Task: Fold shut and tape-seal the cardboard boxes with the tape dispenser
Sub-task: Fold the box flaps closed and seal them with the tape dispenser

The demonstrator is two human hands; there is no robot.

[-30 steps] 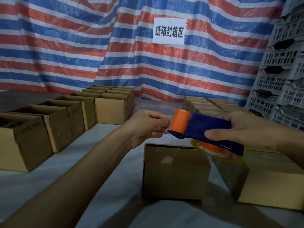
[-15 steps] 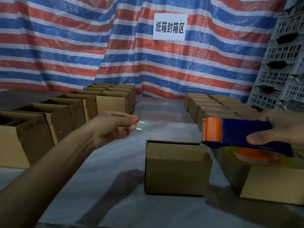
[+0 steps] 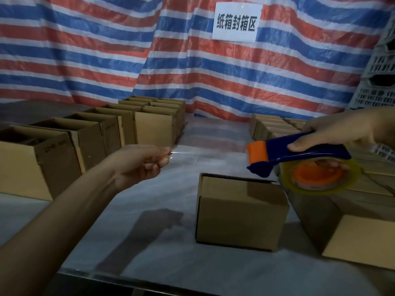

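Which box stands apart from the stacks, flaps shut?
The box alone mid-table, just below the dispenser. The left row stands open; the right ones are packed together.

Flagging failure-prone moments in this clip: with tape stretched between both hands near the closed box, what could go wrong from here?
1. The clear tape strip spans open air between the left hand and the tape dispenser; it could twist or stick to itself.
2. The right hand grips the dispenser, so nothing holds the centre box; it might slide or its flaps lift when tape lands.
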